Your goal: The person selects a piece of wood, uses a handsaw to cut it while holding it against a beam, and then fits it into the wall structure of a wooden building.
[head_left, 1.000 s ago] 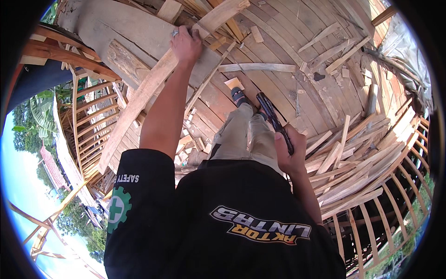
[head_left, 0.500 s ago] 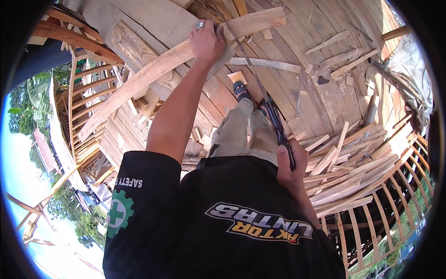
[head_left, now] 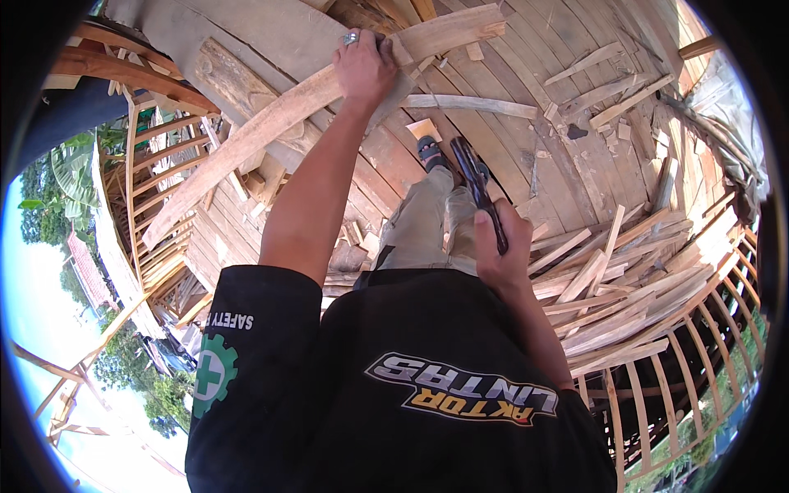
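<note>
A long wooden plank slants across a wide grey board, from the lower left to the upper right. My left hand, with a ring on one finger, is closed over the plank near its right part and presses on it. My right hand is wrapped round the dark handle of a handsaw, in front of my legs. Seen nearly edge-on, the saw blade is hard to make out; it points up toward the plank, just right of my left hand. Whether its teeth touch the wood I cannot tell.
The wide grey board and a rough timber piece lie beneath the plank. Loose strips and offcuts lie on the plank floor. A heap of wood strips rests at the right, beside a slatted edge. My sandalled feet stand below.
My right hand has moved up and slightly left with the saw, toward the plank. My left hand stays on the plank, which keeps its place.
</note>
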Action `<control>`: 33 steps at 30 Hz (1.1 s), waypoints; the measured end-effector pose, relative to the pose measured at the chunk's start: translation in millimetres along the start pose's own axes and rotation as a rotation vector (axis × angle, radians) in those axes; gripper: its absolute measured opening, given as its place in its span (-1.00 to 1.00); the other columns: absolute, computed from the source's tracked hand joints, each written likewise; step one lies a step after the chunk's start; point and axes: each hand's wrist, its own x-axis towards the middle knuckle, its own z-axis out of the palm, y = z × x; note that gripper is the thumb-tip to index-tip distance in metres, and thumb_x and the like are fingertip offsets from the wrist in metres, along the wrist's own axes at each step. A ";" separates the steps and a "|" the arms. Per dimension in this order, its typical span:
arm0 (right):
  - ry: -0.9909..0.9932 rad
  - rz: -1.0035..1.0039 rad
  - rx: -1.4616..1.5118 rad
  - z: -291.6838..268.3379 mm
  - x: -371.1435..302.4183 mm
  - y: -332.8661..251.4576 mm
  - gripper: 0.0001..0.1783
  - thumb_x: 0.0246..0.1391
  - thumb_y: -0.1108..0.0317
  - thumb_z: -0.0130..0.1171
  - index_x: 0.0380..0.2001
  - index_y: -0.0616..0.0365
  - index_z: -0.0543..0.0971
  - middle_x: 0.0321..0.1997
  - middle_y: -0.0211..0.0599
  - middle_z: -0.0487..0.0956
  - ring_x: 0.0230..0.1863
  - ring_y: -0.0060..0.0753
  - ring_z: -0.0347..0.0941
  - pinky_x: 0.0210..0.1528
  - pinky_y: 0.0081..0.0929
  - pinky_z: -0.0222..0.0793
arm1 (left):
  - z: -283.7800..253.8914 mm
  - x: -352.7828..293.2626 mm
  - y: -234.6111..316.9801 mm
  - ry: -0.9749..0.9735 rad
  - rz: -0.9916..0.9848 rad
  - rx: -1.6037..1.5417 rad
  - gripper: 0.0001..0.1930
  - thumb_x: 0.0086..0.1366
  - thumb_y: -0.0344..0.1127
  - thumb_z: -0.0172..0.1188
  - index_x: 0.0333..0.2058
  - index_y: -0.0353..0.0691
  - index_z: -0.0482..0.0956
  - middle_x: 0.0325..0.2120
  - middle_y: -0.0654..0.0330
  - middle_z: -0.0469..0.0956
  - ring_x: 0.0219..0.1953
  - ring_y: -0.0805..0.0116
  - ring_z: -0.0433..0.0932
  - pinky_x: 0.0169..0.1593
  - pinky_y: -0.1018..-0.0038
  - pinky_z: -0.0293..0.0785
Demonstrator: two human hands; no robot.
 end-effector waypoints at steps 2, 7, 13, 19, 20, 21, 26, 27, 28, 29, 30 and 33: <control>0.022 -0.033 0.030 18.4 40.0 0.0 -0.70 0.11 0.35 0.07 -0.62 0.22 0.30 -0.79 -0.27 0.27 -0.78 -0.46 0.21 -0.67 -0.41 0.09 | -3.1 3.7 -2.0 -0.013 0.002 0.012 -0.81 0.24 -0.17 0.09 -0.33 -0.16 0.53 -0.26 0.11 0.49 -0.08 0.09 0.39 -0.02 0.19 0.25; 0.037 -0.017 0.132 20.0 19.9 3.4 -0.71 0.12 0.35 0.07 -0.60 0.24 0.30 -0.80 -0.30 0.25 -0.77 -0.51 0.18 -0.66 -0.42 0.07 | -7.9 -19.4 1.2 -0.099 -0.002 0.035 -0.79 0.26 -0.14 0.09 -0.34 -0.15 0.52 -0.26 0.07 0.51 -0.10 0.02 0.41 -0.04 0.15 0.27; 0.040 0.060 0.172 29.1 -2.0 9.5 -0.71 0.11 0.35 0.08 -0.60 0.23 0.30 -0.80 -0.31 0.23 -0.76 -0.56 0.13 -0.67 -0.44 0.04 | -5.3 -27.7 0.7 0.100 0.112 -0.094 -0.83 0.24 -0.21 0.11 -0.34 -0.19 0.50 -0.21 0.06 0.46 -0.10 0.01 0.38 -0.03 0.14 0.26; 0.064 0.046 0.171 41.0 -6.3 8.9 -0.71 0.10 0.35 0.09 -0.61 0.21 0.28 -0.80 -0.32 0.24 -0.78 -0.56 0.14 -0.69 -0.46 0.05 | -14.9 -21.7 9.4 -0.022 0.060 -0.020 -0.83 0.24 -0.23 0.10 -0.32 -0.22 0.47 -0.17 0.06 0.43 -0.08 0.03 0.35 -0.02 0.17 0.25; 0.060 0.030 0.168 39.5 -6.0 8.8 -0.71 0.10 0.35 0.09 -0.61 0.21 0.28 -0.81 -0.31 0.24 -0.78 -0.55 0.15 -0.69 -0.45 0.05 | -16.5 -21.6 11.0 -0.023 0.053 -0.013 -0.83 0.24 -0.23 0.10 -0.32 -0.22 0.47 -0.17 0.06 0.43 -0.08 0.03 0.35 -0.02 0.17 0.25; 0.055 0.014 0.165 36.5 -4.3 8.9 -0.71 0.10 0.36 0.09 -0.60 0.21 0.28 -0.81 -0.31 0.24 -0.79 -0.54 0.16 -0.69 -0.45 0.05 | -17.6 -22.2 12.4 -0.024 0.045 -0.006 -0.83 0.24 -0.24 0.10 -0.31 -0.22 0.47 -0.17 0.06 0.43 -0.08 0.02 0.35 -0.02 0.17 0.25; 0.014 -0.028 0.116 28.8 -1.0 2.3 -0.71 0.08 0.36 0.09 -0.61 0.21 0.29 -0.81 -0.25 0.26 -0.80 -0.42 0.22 -0.68 -0.40 0.09 | -11.7 -28.7 5.1 0.097 0.046 -0.091 -0.81 0.24 -0.22 0.10 -0.32 -0.23 0.47 -0.19 0.02 0.42 -0.12 0.01 0.35 -0.04 0.15 0.25; 0.010 -0.052 0.094 26.9 3.7 -1.0 -0.71 0.08 0.36 0.10 -0.61 0.21 0.29 -0.81 -0.23 0.26 -0.80 -0.38 0.23 -0.68 -0.38 0.10 | -9.7 -29.3 2.9 0.126 0.040 -0.111 -0.81 0.24 -0.22 0.11 -0.32 -0.23 0.47 -0.20 0.00 0.42 -0.12 0.01 0.35 -0.04 0.15 0.25; 0.005 -0.076 0.071 24.6 9.4 -4.4 -0.72 0.08 0.36 0.10 -0.62 0.21 0.29 -0.81 -0.22 0.26 -0.80 -0.34 0.24 -0.67 -0.37 0.11 | -6.8 -25.9 0.1 0.130 0.024 -0.110 -0.81 0.24 -0.22 0.11 -0.32 -0.24 0.47 -0.20 -0.01 0.42 -0.13 0.01 0.36 -0.05 0.15 0.25; -0.005 -0.082 0.049 22.0 16.1 -8.5 -0.72 0.09 0.37 0.08 -0.61 0.22 0.30 -0.79 -0.26 0.25 -0.77 -0.45 0.19 -0.67 -0.42 0.08 | -5.7 -21.6 -1.7 0.131 0.003 -0.111 -0.80 0.24 -0.22 0.11 -0.32 -0.24 0.47 -0.20 -0.02 0.41 -0.14 0.01 0.36 -0.06 0.15 0.25; -0.013 -0.091 0.028 18.6 26.1 -12.1 -0.73 0.11 0.38 0.06 -0.60 0.24 0.30 -0.78 -0.30 0.24 -0.74 -0.56 0.15 -0.67 -0.47 0.05 | -5.8 -15.9 -1.4 0.135 -0.014 -0.111 -0.80 0.24 -0.22 0.11 -0.33 -0.24 0.47 -0.20 -0.02 0.41 -0.14 0.01 0.36 -0.07 0.14 0.25; -0.026 -0.131 -0.005 13.3 53.5 -12.9 -0.72 0.09 0.36 0.07 -0.61 0.23 0.31 -0.79 -0.24 0.26 -0.76 -0.39 0.18 -0.66 -0.39 0.08 | -9.9 1.1 1.2 0.107 -0.104 -0.015 -0.80 0.23 -0.21 0.12 -0.35 -0.24 0.46 -0.22 -0.02 0.43 -0.15 0.01 0.37 -0.09 0.14 0.24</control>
